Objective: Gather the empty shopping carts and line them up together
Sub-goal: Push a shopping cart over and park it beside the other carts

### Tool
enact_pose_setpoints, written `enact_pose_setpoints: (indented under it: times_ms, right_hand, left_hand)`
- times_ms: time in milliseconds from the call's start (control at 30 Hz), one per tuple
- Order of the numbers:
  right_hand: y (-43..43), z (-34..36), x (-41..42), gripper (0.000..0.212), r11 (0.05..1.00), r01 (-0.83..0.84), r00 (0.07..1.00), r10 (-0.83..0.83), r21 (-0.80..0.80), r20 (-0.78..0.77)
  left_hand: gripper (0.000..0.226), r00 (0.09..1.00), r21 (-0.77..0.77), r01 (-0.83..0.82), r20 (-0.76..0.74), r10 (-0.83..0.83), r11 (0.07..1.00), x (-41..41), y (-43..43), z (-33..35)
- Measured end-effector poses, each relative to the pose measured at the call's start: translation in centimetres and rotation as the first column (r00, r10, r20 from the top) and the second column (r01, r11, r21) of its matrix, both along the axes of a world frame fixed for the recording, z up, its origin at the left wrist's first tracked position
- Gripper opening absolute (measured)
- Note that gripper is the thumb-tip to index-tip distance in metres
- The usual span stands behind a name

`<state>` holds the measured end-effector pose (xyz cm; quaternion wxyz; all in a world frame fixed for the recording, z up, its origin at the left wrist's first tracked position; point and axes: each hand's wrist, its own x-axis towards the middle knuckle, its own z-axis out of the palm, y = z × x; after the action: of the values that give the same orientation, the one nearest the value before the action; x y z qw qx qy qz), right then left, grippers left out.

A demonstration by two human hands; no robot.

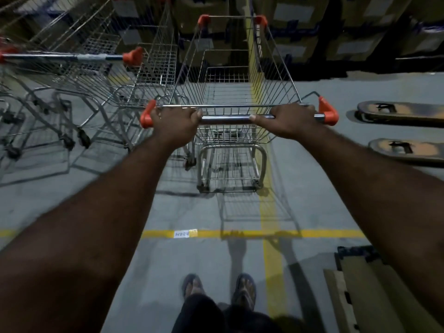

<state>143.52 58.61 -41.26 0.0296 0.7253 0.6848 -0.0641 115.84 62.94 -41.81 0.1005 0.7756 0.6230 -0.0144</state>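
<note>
Gripping the steel handle bar (225, 119) of an empty shopping cart (276, 73) with both hands: left hand (174, 121) curled round the bar just beside the orange end cap, right hand (288, 121) wrapped round it short of the opposite cap; standing mid-floor (192, 212), over a yellow line (266, 212); built of thin silver wire, tapering toward the far end, with orange guards on the far corners and a lower rack beneath; parked just left, nested carts (64, 57) of the same make, nearly touching; lying toward the floor's right edge, two pallet-jack forks (403, 111); stacked beyond, cardboard boxes (295, 10).
</note>
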Motion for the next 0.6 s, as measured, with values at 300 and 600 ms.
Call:
enact_pose_setpoints:
  times_ms: [300,600]
  right_hand:
    - [-5.9,-0.4,-2.3,0.092,0.999,0.031,0.999,-0.031,0.014,0.011]
    - [-12.4,-0.4,-4.6,0.088,0.998,0.054,0.998,-0.055,0.039,0.011]
  left_hand:
    - [0.07,1.0,-0.018,0.02,-0.018,-0.021,1.0,-2.3,-5.1,0.6]
    - [0.068,0.999,-0.017,0.047,0.01,-0.047,0.999,-4.6,-11.0,0.4]
